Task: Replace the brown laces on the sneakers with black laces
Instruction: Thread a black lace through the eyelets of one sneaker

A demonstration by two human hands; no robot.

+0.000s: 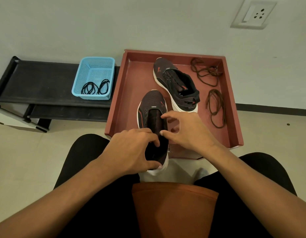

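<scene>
Two dark sneakers with white soles and no laces are in view. The near sneaker (153, 109) juts over the front edge of the red-brown tray (130, 79). My left hand (131, 150) grips this sneaker's heel collar. My right hand (186, 129) hovers at its right side with fingers spread, thumb touching the collar. The far sneaker (176, 81) lies on the tray behind it. Two loose brown laces (206, 72) (215, 107) lie on the tray's right side. Black laces (95, 87) sit coiled in a blue basket (95, 66).
The blue basket stands on a low black rack (40, 83) left of the tray, against a pale wall. A wall socket (253, 14) is at the upper right. My knees in black trousers flank the tray's front edge on the tiled floor.
</scene>
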